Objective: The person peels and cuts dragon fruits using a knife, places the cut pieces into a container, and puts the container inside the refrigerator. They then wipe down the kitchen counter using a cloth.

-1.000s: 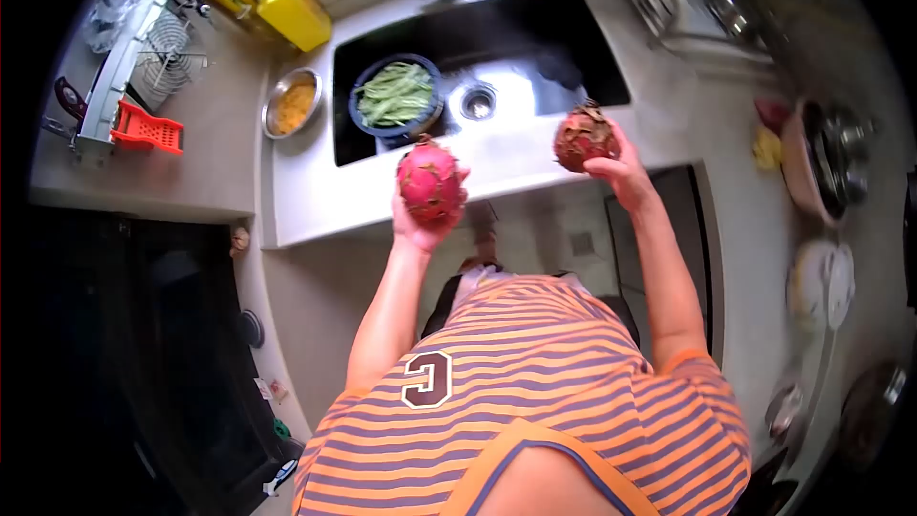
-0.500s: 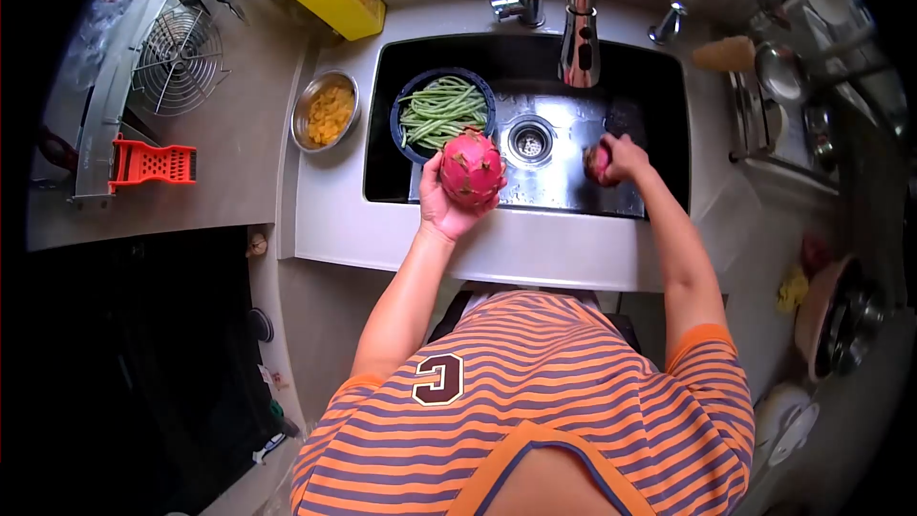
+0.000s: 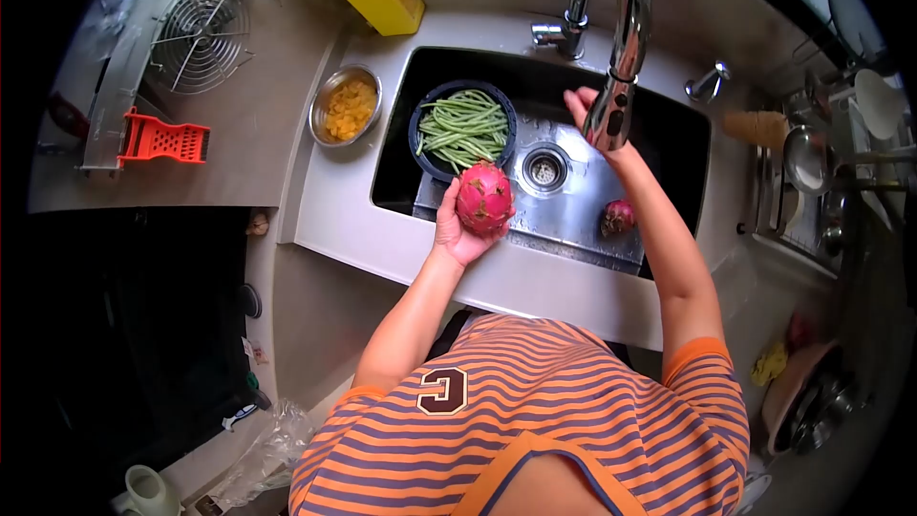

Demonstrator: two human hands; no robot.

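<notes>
left grip: cupped, palm up | right grip: farther forward, loosely extended (middle hidden)

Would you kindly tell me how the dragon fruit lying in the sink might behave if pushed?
The dragon fruit would probably roll, since its body looks rounded. The roll may be uneven, as scales seem to jut from its skin. It could also slide, because the sink floor looks wet and shiny.
</notes>
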